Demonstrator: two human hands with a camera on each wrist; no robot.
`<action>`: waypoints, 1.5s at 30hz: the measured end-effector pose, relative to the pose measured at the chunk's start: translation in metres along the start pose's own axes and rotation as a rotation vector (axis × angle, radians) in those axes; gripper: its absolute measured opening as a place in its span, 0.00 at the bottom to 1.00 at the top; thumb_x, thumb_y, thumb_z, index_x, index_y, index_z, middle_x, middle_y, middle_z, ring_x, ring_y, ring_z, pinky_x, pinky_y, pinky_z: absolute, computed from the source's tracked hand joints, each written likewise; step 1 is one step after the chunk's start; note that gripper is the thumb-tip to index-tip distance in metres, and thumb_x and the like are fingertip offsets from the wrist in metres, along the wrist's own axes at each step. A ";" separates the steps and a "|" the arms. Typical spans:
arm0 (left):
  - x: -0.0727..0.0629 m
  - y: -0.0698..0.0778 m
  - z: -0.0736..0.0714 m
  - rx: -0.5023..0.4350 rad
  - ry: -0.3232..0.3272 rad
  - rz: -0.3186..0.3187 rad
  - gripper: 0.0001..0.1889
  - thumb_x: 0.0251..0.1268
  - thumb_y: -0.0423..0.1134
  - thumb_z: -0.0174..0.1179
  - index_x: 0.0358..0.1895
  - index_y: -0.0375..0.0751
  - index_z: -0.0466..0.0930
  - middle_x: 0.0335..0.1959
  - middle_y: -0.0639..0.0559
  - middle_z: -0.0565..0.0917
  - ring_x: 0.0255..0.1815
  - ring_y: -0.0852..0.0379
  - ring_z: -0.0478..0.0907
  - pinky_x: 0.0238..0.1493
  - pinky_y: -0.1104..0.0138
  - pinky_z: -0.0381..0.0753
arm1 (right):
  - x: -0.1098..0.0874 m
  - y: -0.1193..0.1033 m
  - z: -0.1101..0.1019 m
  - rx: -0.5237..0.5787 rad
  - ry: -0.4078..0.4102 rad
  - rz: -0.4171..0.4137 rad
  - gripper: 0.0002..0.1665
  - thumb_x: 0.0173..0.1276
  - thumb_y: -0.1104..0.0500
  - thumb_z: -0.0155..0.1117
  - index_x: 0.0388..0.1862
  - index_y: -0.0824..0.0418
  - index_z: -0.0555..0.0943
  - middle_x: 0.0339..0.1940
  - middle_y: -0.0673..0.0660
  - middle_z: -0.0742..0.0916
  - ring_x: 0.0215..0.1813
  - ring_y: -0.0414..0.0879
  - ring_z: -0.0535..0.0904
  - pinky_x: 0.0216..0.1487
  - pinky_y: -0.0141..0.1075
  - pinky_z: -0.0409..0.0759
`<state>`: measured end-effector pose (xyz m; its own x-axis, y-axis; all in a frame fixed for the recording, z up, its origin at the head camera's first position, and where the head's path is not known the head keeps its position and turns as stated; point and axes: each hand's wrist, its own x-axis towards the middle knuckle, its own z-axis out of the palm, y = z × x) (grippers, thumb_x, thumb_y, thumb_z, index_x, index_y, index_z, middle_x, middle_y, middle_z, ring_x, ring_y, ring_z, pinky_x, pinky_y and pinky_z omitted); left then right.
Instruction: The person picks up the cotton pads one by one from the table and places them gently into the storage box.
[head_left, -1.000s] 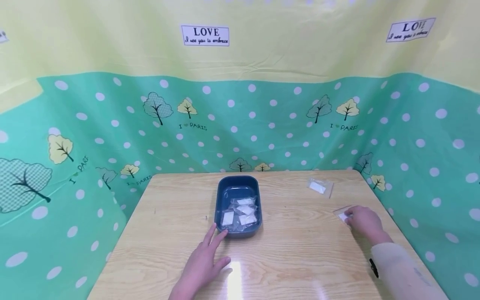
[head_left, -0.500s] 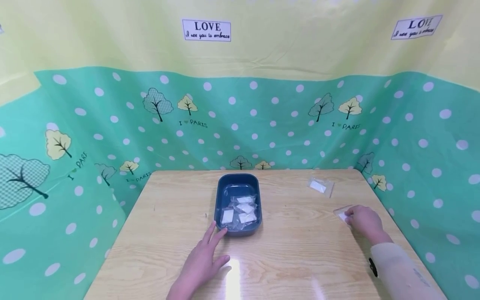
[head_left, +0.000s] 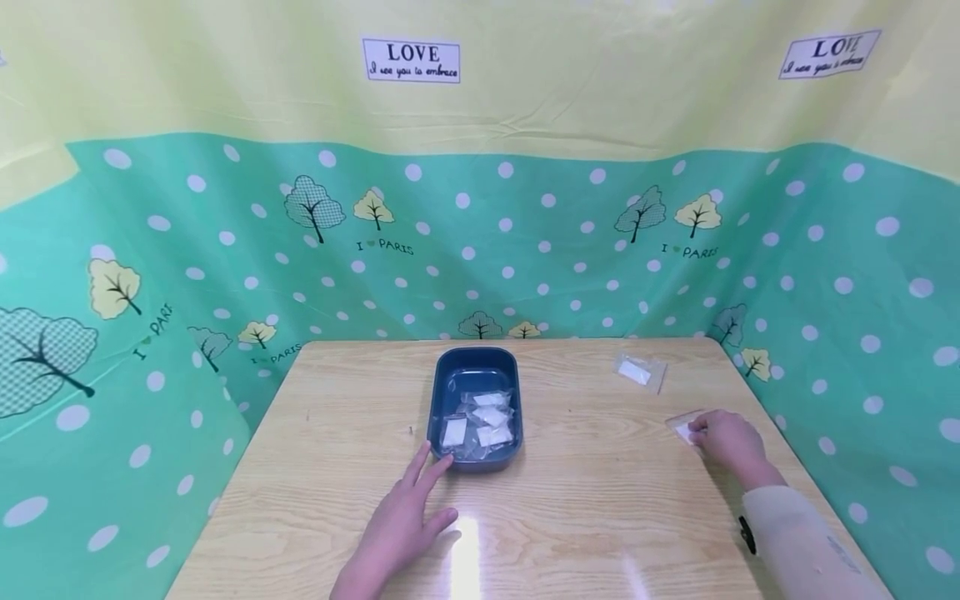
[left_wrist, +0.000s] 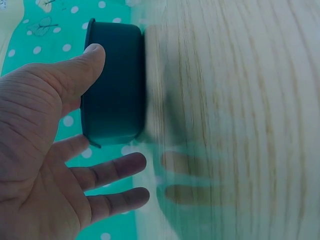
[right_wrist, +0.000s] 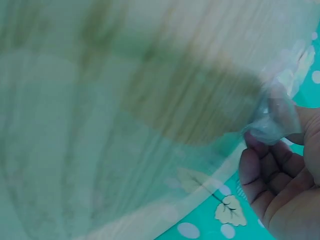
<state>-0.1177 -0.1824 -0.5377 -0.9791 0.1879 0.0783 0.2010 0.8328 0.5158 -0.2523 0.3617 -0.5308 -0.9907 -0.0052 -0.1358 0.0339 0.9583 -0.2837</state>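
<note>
A dark blue bin stands mid-table with several small clear bags, each with a white piece inside. At its near left corner is my left hand, fingers spread and straight, fingertips at the rim; the left wrist view shows the hand beside the bin's outer wall. On the right of the table, my right hand pinches the edge of a clear plastic bag with a white piece in it. Seen from the right wrist, the crumpled bag sits between thumb and curled fingers.
Another clear bag with a white piece lies near the table's back right. A wooden table with a glossy surface spans the front. Polka-dot green and yellow curtains enclose its back and both sides.
The head view has shifted slightly. Both hands, the bin and the bags stay in practically the same places.
</note>
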 end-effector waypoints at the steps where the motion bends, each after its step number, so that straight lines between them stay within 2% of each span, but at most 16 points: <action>1: 0.000 0.000 0.000 0.002 -0.001 -0.001 0.41 0.66 0.53 0.75 0.81 0.58 0.68 0.89 0.43 0.56 0.67 0.25 0.80 0.60 0.32 0.84 | 0.000 0.001 0.000 0.006 0.002 -0.002 0.16 0.76 0.60 0.66 0.56 0.69 0.88 0.60 0.77 0.86 0.61 0.79 0.80 0.59 0.70 0.82; 9: 0.001 -0.001 -0.001 0.005 -0.013 0.002 0.42 0.66 0.53 0.75 0.81 0.57 0.68 0.89 0.41 0.56 0.67 0.25 0.80 0.61 0.32 0.83 | -0.004 0.002 -0.001 0.047 -0.003 -0.001 0.20 0.79 0.56 0.65 0.60 0.68 0.87 0.64 0.78 0.84 0.66 0.80 0.77 0.63 0.72 0.79; 12: 0.001 -0.001 0.000 0.008 -0.012 0.001 0.42 0.65 0.53 0.75 0.81 0.56 0.68 0.89 0.40 0.56 0.67 0.24 0.80 0.61 0.31 0.83 | -0.005 -0.008 -0.004 0.108 -0.014 -0.003 0.21 0.80 0.53 0.64 0.62 0.67 0.86 0.65 0.76 0.84 0.67 0.78 0.77 0.64 0.71 0.79; 15: 0.002 -0.001 0.000 0.011 -0.012 -0.002 0.42 0.65 0.54 0.75 0.81 0.56 0.68 0.89 0.39 0.56 0.67 0.24 0.80 0.61 0.31 0.83 | -0.003 -0.027 -0.006 0.171 0.006 -0.033 0.21 0.80 0.51 0.65 0.61 0.65 0.87 0.64 0.74 0.86 0.63 0.74 0.81 0.61 0.66 0.83; 19: 0.001 0.001 -0.001 0.013 -0.014 -0.008 0.42 0.65 0.55 0.74 0.82 0.57 0.68 0.89 0.40 0.55 0.68 0.24 0.79 0.62 0.31 0.82 | 0.004 -0.065 -0.008 0.236 0.086 -0.129 0.18 0.78 0.53 0.68 0.58 0.63 0.89 0.57 0.70 0.90 0.50 0.60 0.87 0.48 0.50 0.89; 22: 0.001 0.003 -0.002 0.014 -0.012 -0.014 0.42 0.65 0.54 0.75 0.82 0.57 0.68 0.89 0.40 0.55 0.68 0.24 0.79 0.62 0.30 0.82 | 0.010 -0.102 -0.010 0.310 0.142 -0.213 0.16 0.76 0.54 0.71 0.56 0.62 0.90 0.52 0.67 0.92 0.44 0.51 0.87 0.39 0.38 0.85; 25: 0.000 0.004 -0.002 0.016 -0.012 -0.020 0.42 0.65 0.53 0.75 0.82 0.57 0.68 0.89 0.41 0.55 0.67 0.24 0.79 0.62 0.31 0.82 | 0.015 -0.142 -0.011 0.393 0.160 -0.297 0.15 0.75 0.55 0.73 0.54 0.61 0.91 0.52 0.64 0.93 0.44 0.48 0.87 0.38 0.33 0.84; 28: 0.000 0.004 -0.002 0.019 -0.012 -0.023 0.42 0.66 0.53 0.75 0.82 0.56 0.68 0.89 0.41 0.55 0.67 0.24 0.79 0.62 0.31 0.82 | 0.017 -0.184 -0.012 0.451 0.138 -0.351 0.15 0.73 0.54 0.74 0.54 0.58 0.91 0.51 0.61 0.92 0.44 0.47 0.86 0.37 0.32 0.85; 31: 0.001 0.004 -0.002 0.021 -0.012 -0.027 0.42 0.66 0.53 0.74 0.82 0.56 0.68 0.89 0.42 0.55 0.68 0.25 0.79 0.63 0.31 0.82 | 0.021 -0.223 -0.009 0.484 0.094 -0.370 0.16 0.73 0.51 0.74 0.54 0.55 0.92 0.46 0.57 0.92 0.40 0.46 0.83 0.36 0.34 0.85; 34: 0.002 0.003 -0.001 0.024 -0.010 -0.030 0.42 0.66 0.53 0.75 0.82 0.56 0.68 0.89 0.42 0.55 0.68 0.25 0.79 0.63 0.32 0.82 | 0.023 -0.261 0.000 0.523 0.041 -0.351 0.15 0.72 0.50 0.75 0.54 0.53 0.92 0.40 0.53 0.92 0.34 0.45 0.81 0.33 0.35 0.84; 37: 0.003 0.003 -0.001 0.025 -0.005 -0.032 0.42 0.65 0.53 0.75 0.81 0.55 0.69 0.89 0.41 0.56 0.68 0.26 0.79 0.63 0.33 0.83 | 0.025 -0.294 0.016 0.543 -0.001 -0.330 0.14 0.73 0.50 0.74 0.53 0.51 0.92 0.41 0.52 0.93 0.33 0.42 0.82 0.33 0.35 0.84; 41: 0.002 0.004 -0.002 0.020 -0.005 -0.030 0.41 0.65 0.52 0.75 0.81 0.55 0.69 0.89 0.42 0.57 0.68 0.26 0.80 0.63 0.33 0.83 | 0.028 -0.323 0.040 0.489 0.007 -0.316 0.13 0.75 0.47 0.72 0.52 0.49 0.93 0.47 0.52 0.94 0.40 0.41 0.85 0.41 0.36 0.87; 45: 0.002 0.006 -0.002 0.018 -0.005 -0.028 0.42 0.65 0.53 0.75 0.81 0.56 0.69 0.89 0.42 0.57 0.68 0.26 0.80 0.62 0.33 0.83 | 0.031 -0.338 0.055 0.414 0.049 -0.290 0.13 0.77 0.47 0.70 0.53 0.50 0.93 0.50 0.51 0.95 0.46 0.44 0.88 0.51 0.42 0.89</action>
<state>-0.1185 -0.1778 -0.5327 -0.9842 0.1669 0.0593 0.1739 0.8470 0.5023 -0.2868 0.0221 -0.4916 -0.9719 -0.2310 0.0462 -0.2038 0.7260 -0.6568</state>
